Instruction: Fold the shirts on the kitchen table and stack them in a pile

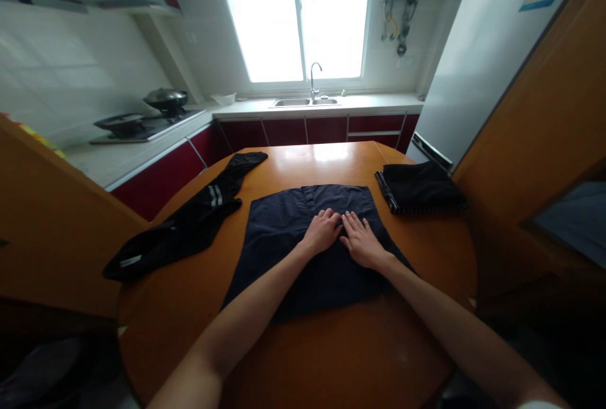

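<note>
At ten o'clock on the wooden table [341, 365], a black garment [184, 223] with pale stripes lies stretched out slantwise; at the centre of the clock, the dark navy garment [279, 219] lies spread flat, its waistband towards twelve; upon it rests the person's left hand [323, 231], fingers narrow and slightly bent, whether pinching cloth one cannot tell; just beside it, the right hand [360, 242] lies flat, fingers extended, slightly parted; at two o'clock sits a folded black cloth [421, 187].
</note>
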Demonstrator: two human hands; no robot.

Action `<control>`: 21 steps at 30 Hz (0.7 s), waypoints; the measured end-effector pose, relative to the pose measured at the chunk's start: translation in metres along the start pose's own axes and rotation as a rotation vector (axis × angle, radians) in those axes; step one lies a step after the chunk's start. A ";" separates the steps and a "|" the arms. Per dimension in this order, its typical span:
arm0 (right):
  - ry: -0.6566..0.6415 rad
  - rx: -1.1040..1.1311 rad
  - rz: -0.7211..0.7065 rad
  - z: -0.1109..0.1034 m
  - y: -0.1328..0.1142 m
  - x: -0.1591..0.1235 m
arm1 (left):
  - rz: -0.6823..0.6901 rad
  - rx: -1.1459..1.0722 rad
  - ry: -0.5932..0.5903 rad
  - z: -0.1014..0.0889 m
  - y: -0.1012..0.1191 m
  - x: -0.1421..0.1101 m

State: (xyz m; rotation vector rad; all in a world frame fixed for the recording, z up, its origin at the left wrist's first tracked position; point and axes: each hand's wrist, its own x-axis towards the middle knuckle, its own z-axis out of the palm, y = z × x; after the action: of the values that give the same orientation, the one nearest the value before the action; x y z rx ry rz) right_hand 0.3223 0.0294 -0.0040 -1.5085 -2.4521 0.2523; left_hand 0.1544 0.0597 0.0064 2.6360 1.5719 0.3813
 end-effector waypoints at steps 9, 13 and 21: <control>0.001 -0.108 0.256 0.011 0.042 -0.018 | -0.080 -0.254 0.044 0.006 -0.011 0.009; 0.006 -0.146 0.282 0.019 0.049 -0.018 | -0.058 -0.401 -0.090 -0.023 -0.038 0.010; 0.021 -0.171 0.272 0.026 0.051 -0.018 | -0.169 -0.446 -0.205 -0.088 -0.148 -0.088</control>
State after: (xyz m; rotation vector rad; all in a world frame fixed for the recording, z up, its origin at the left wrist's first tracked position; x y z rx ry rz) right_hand 0.3657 0.0363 -0.0448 -1.9081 -2.2983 0.0756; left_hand -0.0338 0.0473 0.0510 2.1208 1.4329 0.3832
